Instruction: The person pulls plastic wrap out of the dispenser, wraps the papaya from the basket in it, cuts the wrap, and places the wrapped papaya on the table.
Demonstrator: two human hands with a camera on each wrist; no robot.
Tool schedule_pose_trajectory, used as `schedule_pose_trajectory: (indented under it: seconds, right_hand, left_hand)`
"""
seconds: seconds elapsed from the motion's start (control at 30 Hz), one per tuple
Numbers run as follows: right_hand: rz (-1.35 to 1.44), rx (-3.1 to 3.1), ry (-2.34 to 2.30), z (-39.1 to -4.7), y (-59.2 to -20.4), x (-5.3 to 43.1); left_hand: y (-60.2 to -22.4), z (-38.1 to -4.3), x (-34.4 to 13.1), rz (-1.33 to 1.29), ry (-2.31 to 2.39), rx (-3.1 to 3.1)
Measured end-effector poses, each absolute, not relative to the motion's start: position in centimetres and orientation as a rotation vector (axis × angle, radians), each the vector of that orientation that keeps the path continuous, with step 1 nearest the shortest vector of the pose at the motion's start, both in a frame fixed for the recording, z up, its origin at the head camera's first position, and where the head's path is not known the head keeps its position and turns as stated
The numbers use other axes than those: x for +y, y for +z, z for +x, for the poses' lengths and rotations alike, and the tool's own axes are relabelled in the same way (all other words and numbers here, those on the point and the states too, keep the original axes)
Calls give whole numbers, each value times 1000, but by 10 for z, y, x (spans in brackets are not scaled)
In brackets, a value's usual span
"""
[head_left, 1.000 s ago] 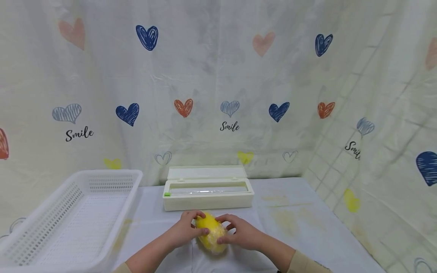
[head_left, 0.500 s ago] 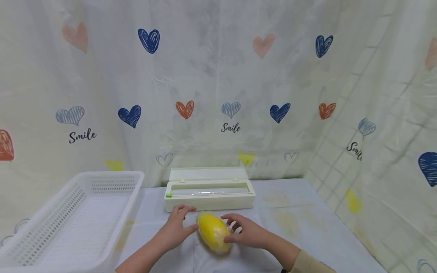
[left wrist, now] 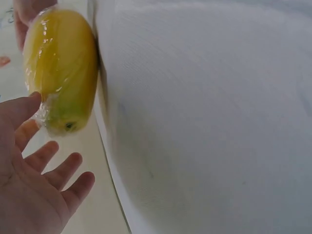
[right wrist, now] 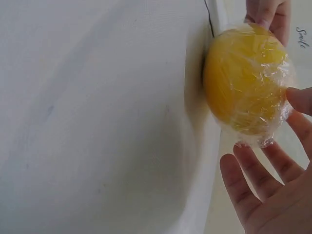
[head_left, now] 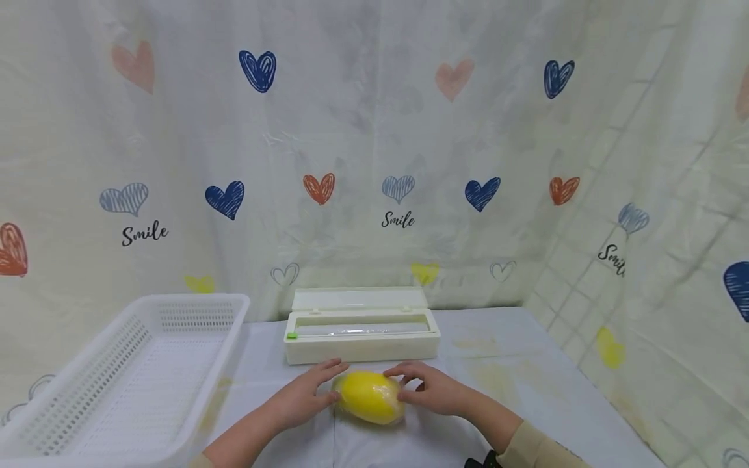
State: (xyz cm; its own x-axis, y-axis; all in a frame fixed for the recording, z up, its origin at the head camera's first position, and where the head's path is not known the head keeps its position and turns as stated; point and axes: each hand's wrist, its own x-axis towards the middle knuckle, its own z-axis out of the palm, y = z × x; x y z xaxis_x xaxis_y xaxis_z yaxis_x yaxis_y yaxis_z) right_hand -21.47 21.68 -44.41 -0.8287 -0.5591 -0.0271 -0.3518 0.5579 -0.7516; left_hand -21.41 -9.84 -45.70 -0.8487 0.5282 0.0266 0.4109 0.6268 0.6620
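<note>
A yellow oval fruit (head_left: pixel 370 398), greenish at one end with a dark stem spot, lies sideways on the table between my hands. Clear cling film (right wrist: pixel 273 92) wraps it, crinkled at the ends. My left hand (head_left: pixel 298 398) is at its left end, thumb tip touching the film and the other fingers spread. At the right end is my right hand (head_left: pixel 434 390); its thumb touches the film, and its fingers reach beneath and beside that end without closing round it. Behind stands a white cling film box (head_left: pixel 363 350), lid raised, with a roll inside.
A white perforated plastic basket (head_left: pixel 231 364) stands on the left of the table. The table (head_left: pixel 497 364) has a pale cloth with faint yellowish patches. A heart-printed curtain (head_left: pixel 351 130) hangs behind and along the right side.
The fruit has turned from a slant to lying nearly sideways. My left hand came away from it, then moved back to its left end. The right hand has shifted slightly rightward with it.
</note>
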Motion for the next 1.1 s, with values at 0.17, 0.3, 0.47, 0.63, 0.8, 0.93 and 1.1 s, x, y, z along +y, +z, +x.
schedule_pose_trajectory:
  seconds: [0.17, 0.3, 0.47, 0.63, 0.8, 0.93, 1.1]
  right_hand:
    - [-788, 2616, -1122, -213, -446, 215]
    - [-782, 2711, -1038, -205, -445, 209]
    - [-725, 2689, -875, -196, -448, 205]
    - [-776, 2686, -721, -195, -455, 205]
    - [-797, 2681, -697, -197, -455, 206]
    - [-813, 2695, -664, -197, -451, 206]
    - [-825, 2687, -705, -199, -446, 206]
  left_hand:
    - [-462, -213, -94, 781, 960, 2684]
    - [-464, -212, -91, 750, 955, 2687]
    - [-468, -210, -89, 749, 983, 2605]
    - [-469, -209, -94, 769, 990, 2526]
    - [-468, -210, -96, 819, 969, 2570]
    - [-468, -212, -95, 807, 970, 2599]
    - [-468, -214, -97, 753, 1043, 2574]
